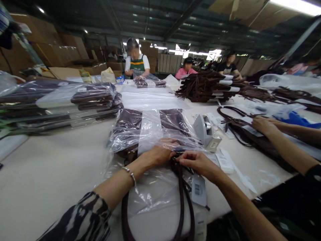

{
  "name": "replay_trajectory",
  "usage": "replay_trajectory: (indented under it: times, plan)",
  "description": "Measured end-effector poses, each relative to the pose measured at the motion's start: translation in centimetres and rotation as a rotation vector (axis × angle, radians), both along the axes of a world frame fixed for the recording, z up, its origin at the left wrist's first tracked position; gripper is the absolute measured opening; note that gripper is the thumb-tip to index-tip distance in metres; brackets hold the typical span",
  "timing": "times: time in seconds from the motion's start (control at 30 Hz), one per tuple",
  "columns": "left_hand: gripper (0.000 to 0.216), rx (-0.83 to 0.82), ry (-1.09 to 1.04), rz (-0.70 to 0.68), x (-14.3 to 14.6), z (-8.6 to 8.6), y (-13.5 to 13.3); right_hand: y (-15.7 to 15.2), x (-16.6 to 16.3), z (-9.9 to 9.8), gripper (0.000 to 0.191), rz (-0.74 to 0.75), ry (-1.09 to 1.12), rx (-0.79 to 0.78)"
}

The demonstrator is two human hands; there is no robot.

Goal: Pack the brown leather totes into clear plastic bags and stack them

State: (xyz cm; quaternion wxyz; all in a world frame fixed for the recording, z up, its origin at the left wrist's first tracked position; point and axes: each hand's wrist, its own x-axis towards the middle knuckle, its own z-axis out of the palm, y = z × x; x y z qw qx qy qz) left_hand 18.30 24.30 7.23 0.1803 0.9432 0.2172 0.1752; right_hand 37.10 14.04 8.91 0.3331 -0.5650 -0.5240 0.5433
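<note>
A dark brown handbag (173, 122) lies flat before me, mostly inside a clear plastic bag (147, 197), with a white paper band (150, 129) across it. Its long handles (181, 204) stretch toward me outside the body. My left hand (160, 154), wrist braceleted, rests low over the handbag, fingers curled on the film and partly covered by it. Close beside it, my right hand (198, 164) pinches at the base of the right-hand handle; the small part between its fingertips is hard to see. A white barcode tag (199, 190) hangs below this hand.
A grey tape dispenser (206, 132) stands right of the handbag. Bagged handbags (95, 97) are piled left, unwrapped ones (208, 87) at the back right. A co-worker's hands (265, 125) handle another handbag on the right. Other people work across the table.
</note>
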Motion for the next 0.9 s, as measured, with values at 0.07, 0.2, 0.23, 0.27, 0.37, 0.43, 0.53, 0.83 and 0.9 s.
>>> replay_trajectory:
  times: [0.07,0.2,0.23,0.27,0.37,0.43,0.53,0.83,0.9]
  plan:
    - [0.026,0.038,0.014,-0.016,0.5,0.2,0.5,0.4,-0.4,-0.1,0.029,-0.027,-0.151,0.102]
    - [0.028,0.059,0.111,0.247,0.9,1.7,0.4,1.2,0.3,-0.9,0.028,-0.185,-0.287,0.160]
    - [0.026,0.050,0.161,0.314,0.9,2.1,-0.1,1.3,0.6,-1.1,0.028,-0.199,-0.273,0.161]
    - [0.025,0.039,0.221,0.360,0.8,2.3,-0.6,1.5,0.9,-1.4,0.029,-0.198,-0.247,0.165]
    - [0.033,0.026,0.360,0.426,0.9,2.2,-2.5,1.8,1.7,-2.2,0.030,-0.196,-0.170,0.198]
    - [0.037,0.018,0.391,0.448,1.3,1.6,-3.4,2.0,2.0,-2.7,0.031,-0.214,-0.137,0.235]
    - [0.035,-0.104,0.366,0.518,2.0,1.0,-3.8,2.3,2.2,-3.5,0.028,-0.244,-0.136,0.259]
    - [0.018,-0.379,0.322,0.512,0.9,1.2,-1.3,1.9,2.3,-3.5,0.019,-0.213,-0.185,0.192]
    - [0.021,-0.426,0.282,0.477,0.3,1.1,-0.8,1.5,2.4,-3.4,0.016,-0.182,-0.204,0.157]
